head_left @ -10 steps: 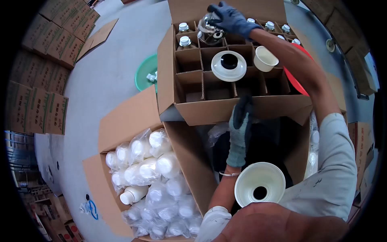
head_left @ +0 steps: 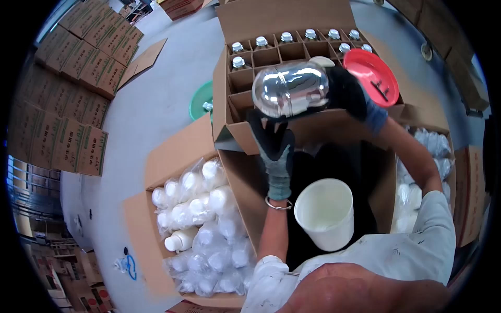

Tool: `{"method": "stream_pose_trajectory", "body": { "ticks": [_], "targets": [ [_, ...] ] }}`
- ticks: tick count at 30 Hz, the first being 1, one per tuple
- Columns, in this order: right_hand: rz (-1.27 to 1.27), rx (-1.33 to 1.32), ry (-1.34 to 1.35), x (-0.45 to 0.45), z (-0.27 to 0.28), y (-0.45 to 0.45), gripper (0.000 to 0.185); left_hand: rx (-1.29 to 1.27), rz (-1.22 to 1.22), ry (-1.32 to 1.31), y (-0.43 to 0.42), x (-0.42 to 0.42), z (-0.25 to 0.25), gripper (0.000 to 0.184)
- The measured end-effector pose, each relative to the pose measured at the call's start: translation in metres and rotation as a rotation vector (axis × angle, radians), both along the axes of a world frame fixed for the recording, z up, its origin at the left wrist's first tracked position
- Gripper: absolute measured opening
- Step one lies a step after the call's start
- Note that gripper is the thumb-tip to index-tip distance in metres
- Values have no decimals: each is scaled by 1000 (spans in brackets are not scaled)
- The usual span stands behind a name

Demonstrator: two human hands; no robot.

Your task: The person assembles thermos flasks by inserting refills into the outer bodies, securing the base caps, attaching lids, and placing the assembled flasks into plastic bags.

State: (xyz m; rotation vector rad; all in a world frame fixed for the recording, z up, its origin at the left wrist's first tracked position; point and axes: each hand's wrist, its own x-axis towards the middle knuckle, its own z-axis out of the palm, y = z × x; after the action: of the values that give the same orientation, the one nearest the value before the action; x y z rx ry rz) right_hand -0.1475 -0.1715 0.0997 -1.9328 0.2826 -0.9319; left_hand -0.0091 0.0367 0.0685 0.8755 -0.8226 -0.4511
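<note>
A shiny silver glass flask liner [head_left: 289,89] lies sideways in the air over the near part of the divided carton [head_left: 237,133]. My right hand [head_left: 348,94], in a dark glove, is closed around the liner's right end. Just below the liner's left part is my left hand [head_left: 274,146], gloved in grey and black. Its fingers are spread, with the tips at the liner's lower edge; I cannot tell whether they touch. A white tapered container [head_left: 326,216] stands tilted at my lap, its wide mouth facing up. Part of a white cup [head_left: 322,61] shows behind the liner.
Several white-capped bottles [head_left: 286,37] stand in the carton's far cells. A red basin [head_left: 373,78] with dark pieces is at its right, a green basin [head_left: 199,101] at its left. An open box of bagged white bottles [head_left: 209,229] sits left. Stacked cartons [head_left: 62,115] line the far left.
My right hand has brought the liner from the far cells toward me, turned sideways. My left hand has moved up and left to it. The white container at my lap has tipped, and the view has shifted.
</note>
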Motion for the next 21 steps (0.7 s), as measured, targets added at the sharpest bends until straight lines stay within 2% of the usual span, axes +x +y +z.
{"method": "stream_pose_trajectory", "body": {
  "ticks": [1,3,5,7,8,9,10,13,14,17,18,20,21],
  "targets": [
    [20,751,-219,-9,-9,41,31,29,-15,-70,14,1,9,90],
    [-9,716,-350,-29,-18,87,31,102,12,-311,35,-1,33,90],
    [3,611,-428,-45,-18,110,35,266,14,-323,53,-10,46,76],
    [9,516,-421,-58,-4,125,44,262,-184,-107,66,-2,56,65],
    [0,496,-384,-64,6,133,51,297,-188,76,79,11,33,62],
    [-16,281,-355,-67,1,138,59,334,-190,255,87,30,2,59],
    [7,212,-316,-68,-7,144,56,249,-123,163,88,39,-6,66],
    [110,1,-204,-74,-19,156,51,272,-23,-256,84,0,75,75],
    [130,34,-139,-81,-19,164,37,308,-83,-299,84,-4,85,72],
    [260,134,205,-105,-15,170,26,467,-259,-345,90,0,79,63],
    [271,69,211,-111,-15,172,22,525,-299,-305,91,3,68,63],
    [103,68,73,-125,-15,186,26,595,-376,-203,98,1,49,63],
    [14,61,2,-132,-18,192,29,614,-392,-234,103,2,39,64]
  ]
}}
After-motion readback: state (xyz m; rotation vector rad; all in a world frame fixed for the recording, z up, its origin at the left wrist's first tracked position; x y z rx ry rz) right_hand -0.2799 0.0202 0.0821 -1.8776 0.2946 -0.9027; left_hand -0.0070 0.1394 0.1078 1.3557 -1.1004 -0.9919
